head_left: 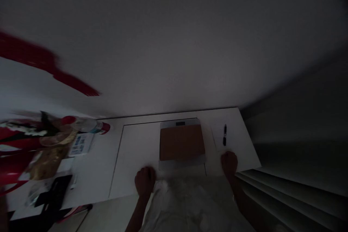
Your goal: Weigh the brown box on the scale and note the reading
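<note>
On the surface (138, 148), a box (182, 143) lies flat upon a grey plate (167, 125). Left of the box is the left hand (145, 181); right of it, a pen (225, 135) and the right hand (229, 163). Both hands' fingers curl together, perhaps simply idle, leaving the box unobstructed.
</note>
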Available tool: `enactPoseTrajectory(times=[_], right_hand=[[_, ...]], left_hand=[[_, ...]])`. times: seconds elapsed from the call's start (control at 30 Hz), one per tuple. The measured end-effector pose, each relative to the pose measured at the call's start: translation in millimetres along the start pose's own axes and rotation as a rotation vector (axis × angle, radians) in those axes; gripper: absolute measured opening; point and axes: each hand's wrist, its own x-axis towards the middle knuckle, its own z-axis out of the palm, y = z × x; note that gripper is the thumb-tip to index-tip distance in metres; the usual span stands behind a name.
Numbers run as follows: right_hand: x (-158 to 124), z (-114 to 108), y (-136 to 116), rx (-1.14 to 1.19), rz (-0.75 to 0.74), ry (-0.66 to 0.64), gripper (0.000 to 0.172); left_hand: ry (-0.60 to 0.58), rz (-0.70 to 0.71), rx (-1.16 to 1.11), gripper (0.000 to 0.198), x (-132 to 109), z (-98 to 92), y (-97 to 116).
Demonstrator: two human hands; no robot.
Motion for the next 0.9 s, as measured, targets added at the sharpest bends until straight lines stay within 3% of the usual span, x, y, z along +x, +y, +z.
enactPoseTrajectory(times=[0.3,0.47,0.6,0.73,0.83,0.9], right_hand=[[2,2,4,-0.007,0.007,-0.034,0.021],[-2,0,2,0.203,0.082,-0.046,0.025],[-6,-8,-35,0.523,0.09,-0.063,0.036],[6,-16,-92,0.87,0.056,-0.206,0.061],[22,-16,-125,1.096,0.185,-0.34,0.071],[30,-16,-140,1.175,0.213,-0.419,0.074]], left_hand=[[0.016,-0.001,0.006,0.034,1,-5.6,5],[-0.017,-0.035,-0.111,0.034,2,-8.9,4],[-0.017,-0.185,-0.448,0.037,9,-24.7,11],[0.049,-0.399,-0.926,0.053,32,-54.4,40],[-0.08,-0.563,-1.309,0.066,55,-73.5,67],[-0.2,-0.694,-1.443,0.072,66,-82.8,82]])
